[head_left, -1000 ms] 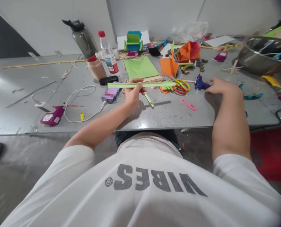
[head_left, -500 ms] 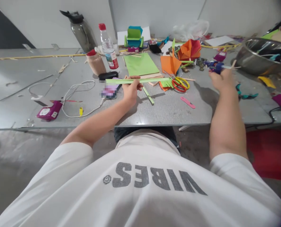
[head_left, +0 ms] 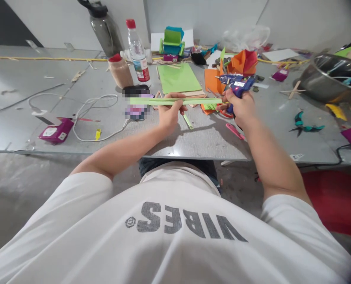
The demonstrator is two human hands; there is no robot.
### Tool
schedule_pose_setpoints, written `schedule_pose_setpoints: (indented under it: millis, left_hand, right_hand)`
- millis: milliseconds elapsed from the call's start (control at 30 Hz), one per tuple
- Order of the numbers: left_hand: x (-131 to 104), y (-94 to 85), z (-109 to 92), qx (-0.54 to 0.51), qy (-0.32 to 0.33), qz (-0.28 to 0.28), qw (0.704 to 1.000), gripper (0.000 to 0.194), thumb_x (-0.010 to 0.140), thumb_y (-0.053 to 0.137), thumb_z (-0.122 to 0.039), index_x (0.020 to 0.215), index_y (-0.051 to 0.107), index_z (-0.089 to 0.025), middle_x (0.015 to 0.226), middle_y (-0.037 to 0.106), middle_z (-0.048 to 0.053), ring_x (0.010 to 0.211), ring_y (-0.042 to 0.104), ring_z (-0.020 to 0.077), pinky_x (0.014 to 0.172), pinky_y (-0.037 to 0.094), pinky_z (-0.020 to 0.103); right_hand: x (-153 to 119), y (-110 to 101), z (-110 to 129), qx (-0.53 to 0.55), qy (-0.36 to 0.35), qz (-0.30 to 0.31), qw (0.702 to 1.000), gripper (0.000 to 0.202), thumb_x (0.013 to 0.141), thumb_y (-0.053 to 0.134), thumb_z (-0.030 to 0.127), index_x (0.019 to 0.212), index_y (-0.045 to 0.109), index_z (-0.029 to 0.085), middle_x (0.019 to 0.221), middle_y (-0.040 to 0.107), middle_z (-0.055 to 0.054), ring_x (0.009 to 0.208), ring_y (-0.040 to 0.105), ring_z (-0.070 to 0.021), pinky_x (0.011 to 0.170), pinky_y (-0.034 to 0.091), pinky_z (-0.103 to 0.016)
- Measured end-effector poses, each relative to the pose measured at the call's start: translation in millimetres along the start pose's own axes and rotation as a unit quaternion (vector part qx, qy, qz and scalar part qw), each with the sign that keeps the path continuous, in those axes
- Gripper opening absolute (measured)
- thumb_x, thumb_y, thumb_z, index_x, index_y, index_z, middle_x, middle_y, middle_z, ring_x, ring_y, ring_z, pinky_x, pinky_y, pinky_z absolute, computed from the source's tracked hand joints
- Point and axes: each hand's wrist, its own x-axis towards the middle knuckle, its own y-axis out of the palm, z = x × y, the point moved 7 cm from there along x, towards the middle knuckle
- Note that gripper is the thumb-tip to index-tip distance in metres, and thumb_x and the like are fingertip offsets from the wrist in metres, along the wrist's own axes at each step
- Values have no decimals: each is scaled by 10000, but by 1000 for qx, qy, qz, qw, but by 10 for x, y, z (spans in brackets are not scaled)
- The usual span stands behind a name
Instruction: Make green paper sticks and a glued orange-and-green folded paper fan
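Observation:
My left hand (head_left: 171, 112) pinches a long light-green paper strip (head_left: 199, 101) near its middle, holding it level above the table. In my right hand (head_left: 242, 105) is a blue hot glue gun (head_left: 238, 83), gripped by its handle, with a small red light on its body and its nozzle toward the left. The strip's right end reaches close to my right fingers; whether they touch it I cannot tell. A second green strip (head_left: 188, 121) lies below my left hand. Scissors are mostly hidden behind my right hand, and a pink cutter (head_left: 234, 131) lies just under it.
Behind the hands are a green paper sheet (head_left: 179, 78), a water bottle (head_left: 139, 59) and orange folded paper (head_left: 242, 63). To the right stand a metal bowl (head_left: 317, 75) and teal pliers (head_left: 307, 126). A white cable (head_left: 77, 128) and purple box (head_left: 56, 131) lie left.
My right hand has brought the glue gun from the right, near the bowl, leftward to the strip's right end. The left hand still holds the strip.

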Motion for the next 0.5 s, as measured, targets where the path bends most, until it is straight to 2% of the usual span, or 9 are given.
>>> schedule_pose_setpoints:
  millis: [100, 267, 367, 500]
  left_hand:
    - [-33, 16, -85, 16, -3, 1, 1000, 139, 972, 865, -232, 891, 754, -257, 694, 699, -33, 639, 698, 124, 643, 558, 272]
    - [-81, 46, -135, 30, -9, 9, 999, 142, 986, 862, -230, 904, 751, -266, 734, 734, -22, 659, 719, 133, 681, 595, 288]
    - [-80, 99, -43, 25, -32, 23, 999, 150, 965, 900, -243, 921, 757, -255, 825, 780, 0, 713, 755, 143, 701, 607, 296]
    - [-102, 241, 145, 39, -109, 73, 991, 116, 963, 872, -210, 959, 758, -227, 876, 813, 0, 696, 753, 119, 751, 638, 286]
  right_hand:
    - [-54, 39, 22, 20, 7, 14, 1000, 559, 832, 1049, 682, 1022, 679, 309, 858, 756, -14, 805, 869, -276, 518, 610, -366]
    - [-116, 150, 16, 54, -14, 15, 998, 461, 758, 1114, 387, 985, 727, 284, 907, 784, 0, 808, 809, -208, 680, 682, -368]
    - [-111, 202, -36, 52, -31, 12, 998, 464, 703, 1122, 313, 961, 738, 278, 880, 777, 12, 728, 746, -185, 671, 680, -380]
    - [-94, 285, -114, 30, -44, 29, 998, 484, 713, 1125, 286, 988, 726, 290, 872, 785, 6, 734, 779, -212, 668, 685, -399]
